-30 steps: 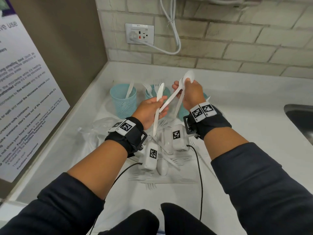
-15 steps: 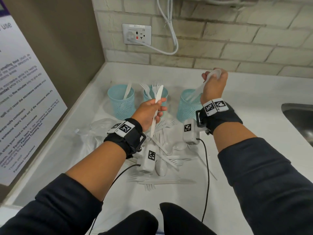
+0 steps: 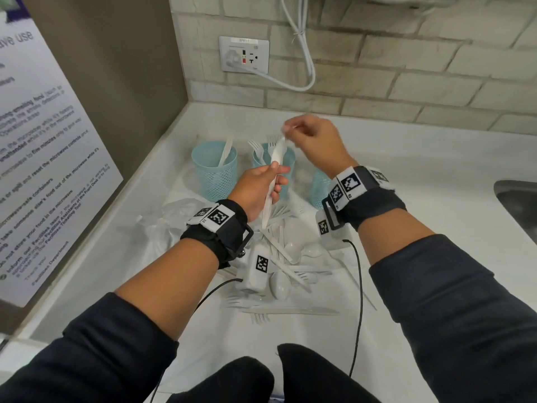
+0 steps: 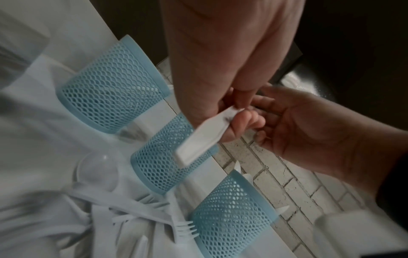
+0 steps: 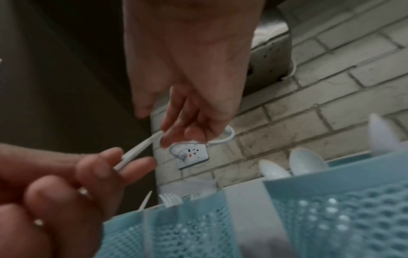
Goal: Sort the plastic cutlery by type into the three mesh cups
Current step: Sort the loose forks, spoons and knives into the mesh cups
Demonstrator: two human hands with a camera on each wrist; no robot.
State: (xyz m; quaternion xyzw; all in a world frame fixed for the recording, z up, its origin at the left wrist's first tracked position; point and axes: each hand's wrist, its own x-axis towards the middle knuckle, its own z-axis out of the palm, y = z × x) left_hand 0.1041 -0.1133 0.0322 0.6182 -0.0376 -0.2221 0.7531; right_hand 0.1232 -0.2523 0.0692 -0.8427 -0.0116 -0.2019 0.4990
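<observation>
Three light-blue mesh cups stand in a row near the back wall. The left cup [image 3: 215,175] holds a knife, the middle cup [image 3: 258,162] forks, and the right cup [image 3: 318,190], half hidden by my right wrist, holds spoons [image 5: 307,162]. My left hand [image 3: 276,175] grips a white plastic knife [image 3: 277,154] by its middle, upright in front of the middle cup. My right hand [image 3: 290,132] reaches over and pinches the knife's upper end. The left wrist view shows the knife handle [image 4: 198,139] sticking out below my left fingers.
A loose pile of white cutlery [image 3: 290,266] lies on the white counter [image 3: 406,158] under my wrists. A crumpled clear bag [image 3: 162,225] sits left of it. A sink [image 3: 517,205] is at the right edge, and a wall with a poster [image 3: 43,155] closes the left side.
The spoon that my right hand held over the right cup is gone from it. That hand has swung left to the top of the knife, which my left hand still holds.
</observation>
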